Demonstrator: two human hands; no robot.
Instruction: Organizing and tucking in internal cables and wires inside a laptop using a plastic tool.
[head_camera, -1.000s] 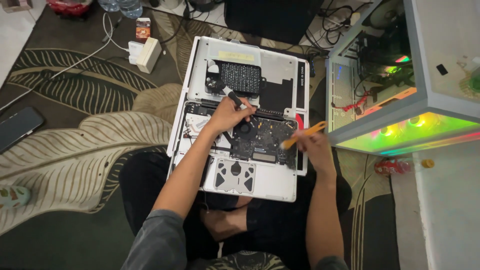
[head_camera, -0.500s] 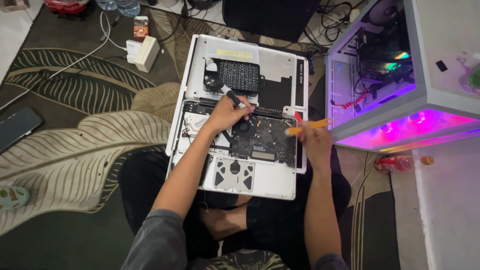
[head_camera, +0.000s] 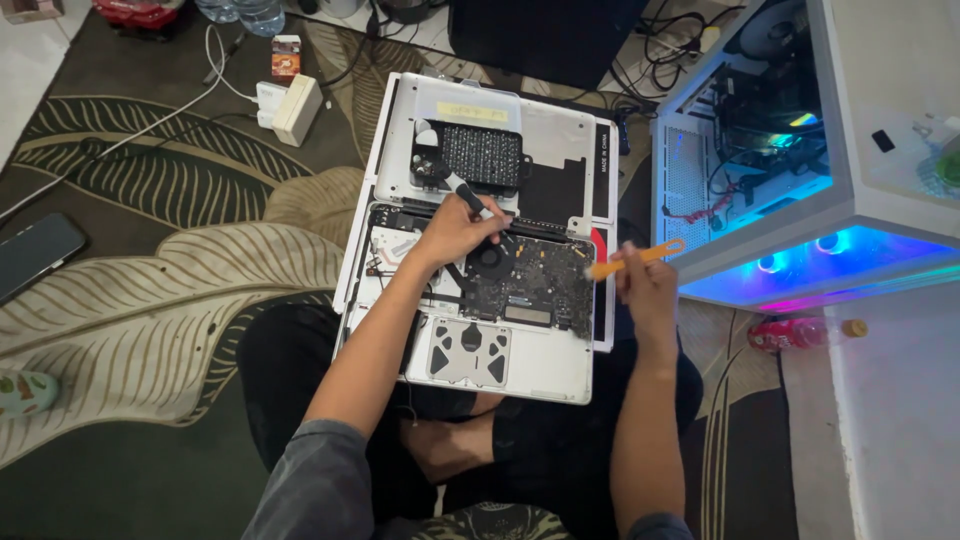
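Observation:
An opened silver laptop (head_camera: 545, 370) lies across my lap with its bottom cover off, showing a dark circuit board (head_camera: 525, 285) and a round fan (head_camera: 488, 258). My left hand (head_camera: 455, 232) rests over the board's upper left and grips a black-handled tool (head_camera: 468, 195) that points up toward a black perforated panel (head_camera: 480, 155). My right hand (head_camera: 645, 285) is at the laptop's right edge, holding an orange plastic pry tool (head_camera: 635, 258) whose tip touches the board's right side.
A white desktop case (head_camera: 850, 190) with blue lights stands at the right. A white charger brick (head_camera: 295, 108) and cables lie on the leaf-patterned rug at upper left. A dark phone (head_camera: 35, 255) is at far left, a red bottle (head_camera: 795, 333) at right.
My right hand has lifted the orange pry tool slightly up and to the right. The case lights went from green to pink to blue. My left hand has stayed put.

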